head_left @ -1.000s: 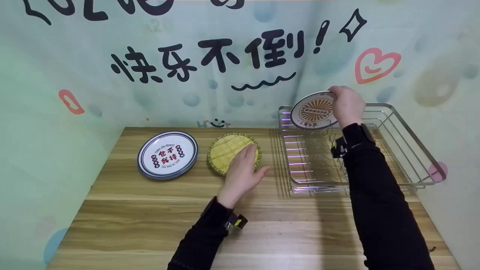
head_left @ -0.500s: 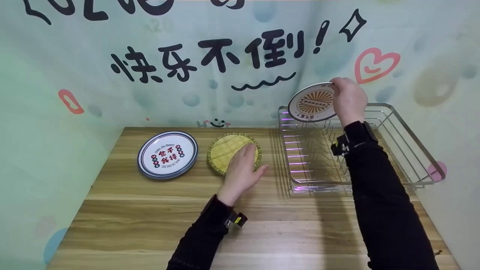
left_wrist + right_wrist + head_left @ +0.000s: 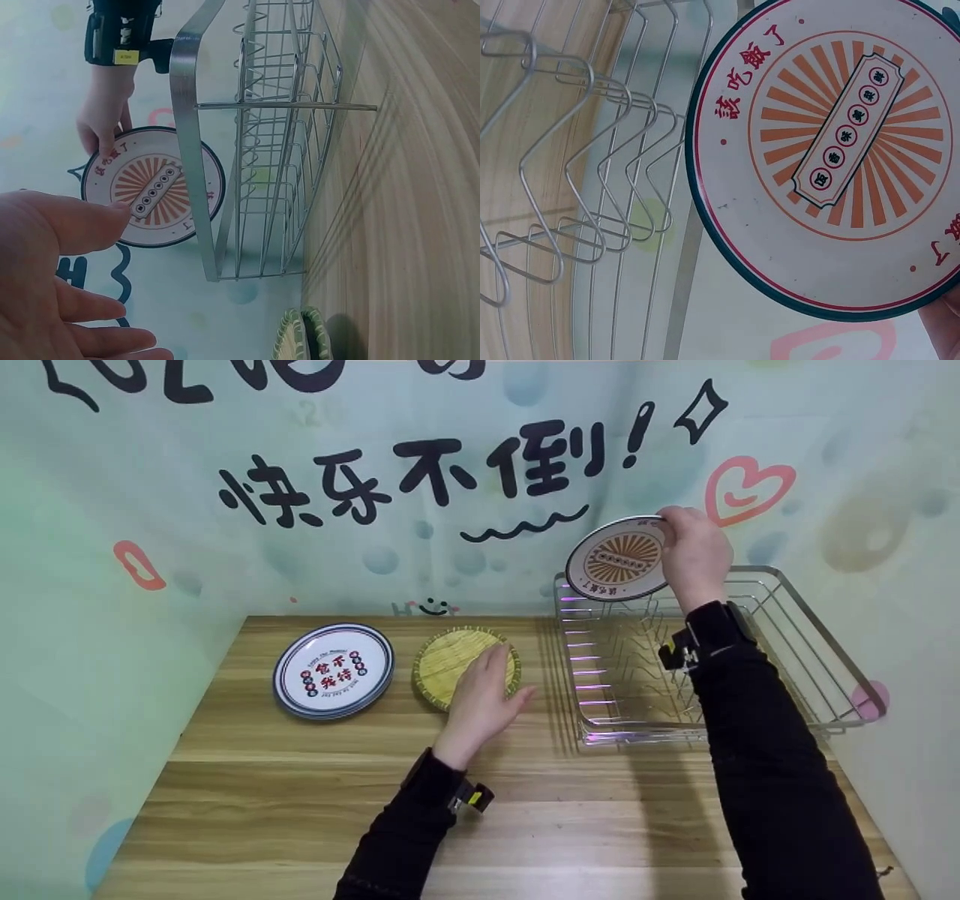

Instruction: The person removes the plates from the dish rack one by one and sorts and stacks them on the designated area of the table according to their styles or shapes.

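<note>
My right hand [image 3: 697, 556] grips the rim of a white plate [image 3: 619, 559] with an orange sunburst design and a dark edge. The plate is tilted and held up over the back left of the wire dish rack [image 3: 581, 675]. In the right wrist view the plate [image 3: 840, 247] fills much of the picture, beside the rack's bent wire dividers [image 3: 577, 150]. My left hand [image 3: 484, 701], fingers straight and thumb apart, is over the round yellow-green woven mat [image 3: 442, 660] and holds nothing. The left wrist view shows that hand [image 3: 45, 262] with its fingers extended.
A small stack of white plates with blue rims [image 3: 334, 671] lies on the wooden table [image 3: 300, 795] at the left. A printed backdrop [image 3: 375, 555] with black lettering hangs right behind the table. The rack's metal rim [image 3: 187, 112] stands well above the tabletop.
My right hand has lifted the sunburst plate up and slightly left, away from the rack's wires. The left hand has stayed almost still over the woven mat.
</note>
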`<state>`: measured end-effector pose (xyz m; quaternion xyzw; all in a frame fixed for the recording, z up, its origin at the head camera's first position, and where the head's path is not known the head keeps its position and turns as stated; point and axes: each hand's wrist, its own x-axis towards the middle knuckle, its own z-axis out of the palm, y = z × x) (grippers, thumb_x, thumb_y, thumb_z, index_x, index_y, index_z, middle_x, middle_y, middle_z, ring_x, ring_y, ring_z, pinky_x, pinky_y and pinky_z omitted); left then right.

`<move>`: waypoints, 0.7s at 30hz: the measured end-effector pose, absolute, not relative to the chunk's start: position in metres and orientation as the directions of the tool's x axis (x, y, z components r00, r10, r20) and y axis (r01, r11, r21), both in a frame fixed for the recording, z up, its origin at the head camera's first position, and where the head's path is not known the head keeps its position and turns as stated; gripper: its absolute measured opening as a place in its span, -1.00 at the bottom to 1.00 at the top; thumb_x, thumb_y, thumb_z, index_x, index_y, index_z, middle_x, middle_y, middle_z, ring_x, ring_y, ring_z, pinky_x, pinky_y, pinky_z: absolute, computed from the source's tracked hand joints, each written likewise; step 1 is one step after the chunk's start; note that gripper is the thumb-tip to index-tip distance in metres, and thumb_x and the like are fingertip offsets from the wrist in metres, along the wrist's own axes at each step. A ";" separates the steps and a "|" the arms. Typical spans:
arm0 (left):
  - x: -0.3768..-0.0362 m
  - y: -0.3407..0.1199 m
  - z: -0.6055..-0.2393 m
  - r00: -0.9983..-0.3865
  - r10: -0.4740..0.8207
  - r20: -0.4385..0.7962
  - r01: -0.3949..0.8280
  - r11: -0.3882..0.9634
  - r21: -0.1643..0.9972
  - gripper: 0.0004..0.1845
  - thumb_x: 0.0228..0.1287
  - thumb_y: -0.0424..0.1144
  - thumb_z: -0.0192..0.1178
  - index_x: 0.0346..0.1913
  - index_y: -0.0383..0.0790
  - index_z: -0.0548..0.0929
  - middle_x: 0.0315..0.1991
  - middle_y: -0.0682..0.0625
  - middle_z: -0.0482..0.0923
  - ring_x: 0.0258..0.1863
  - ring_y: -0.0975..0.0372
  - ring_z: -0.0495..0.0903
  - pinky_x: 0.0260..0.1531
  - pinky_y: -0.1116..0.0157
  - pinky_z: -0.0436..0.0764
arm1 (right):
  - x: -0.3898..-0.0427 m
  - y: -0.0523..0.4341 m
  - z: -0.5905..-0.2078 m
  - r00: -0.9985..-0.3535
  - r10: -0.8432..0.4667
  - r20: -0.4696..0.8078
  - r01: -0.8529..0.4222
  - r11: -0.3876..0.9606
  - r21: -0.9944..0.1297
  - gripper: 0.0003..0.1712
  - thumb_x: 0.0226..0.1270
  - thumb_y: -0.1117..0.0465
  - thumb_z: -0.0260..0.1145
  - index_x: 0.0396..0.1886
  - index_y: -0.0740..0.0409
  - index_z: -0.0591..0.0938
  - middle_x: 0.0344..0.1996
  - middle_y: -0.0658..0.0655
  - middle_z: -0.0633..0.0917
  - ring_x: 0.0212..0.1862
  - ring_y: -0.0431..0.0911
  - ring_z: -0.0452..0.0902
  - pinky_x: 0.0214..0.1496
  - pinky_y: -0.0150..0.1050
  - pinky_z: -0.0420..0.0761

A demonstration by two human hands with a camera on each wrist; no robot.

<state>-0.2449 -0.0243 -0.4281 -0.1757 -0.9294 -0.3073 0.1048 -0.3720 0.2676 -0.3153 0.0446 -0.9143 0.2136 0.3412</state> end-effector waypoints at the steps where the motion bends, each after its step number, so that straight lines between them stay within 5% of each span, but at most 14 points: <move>1: -0.245 -0.025 -0.428 -0.916 0.260 0.304 0.391 0.748 0.537 -0.14 0.29 0.02 0.30 0.45 -0.42 0.21 0.40 -0.36 0.25 0.39 -0.11 0.26 0.40 -0.02 0.21 | -0.371 0.267 -0.315 -0.764 0.064 0.642 -0.229 0.904 -0.362 -0.77 0.54 0.27 0.12 -0.03 0.19 0.68 -0.06 0.24 0.70 -0.01 0.19 0.60 -0.03 0.16 0.54; 21: -0.256 -0.029 -0.426 -0.901 0.175 0.397 0.399 0.693 0.601 -0.19 0.31 -0.06 0.31 0.43 -0.46 0.22 0.39 -0.39 0.24 0.39 -0.11 0.25 0.42 0.04 0.21 | -0.353 0.245 -0.309 -0.755 0.017 0.655 -0.301 0.879 -0.371 -0.78 0.51 0.19 0.18 -0.10 0.21 0.69 -0.13 0.22 0.73 -0.05 0.15 0.63 -0.03 0.10 0.55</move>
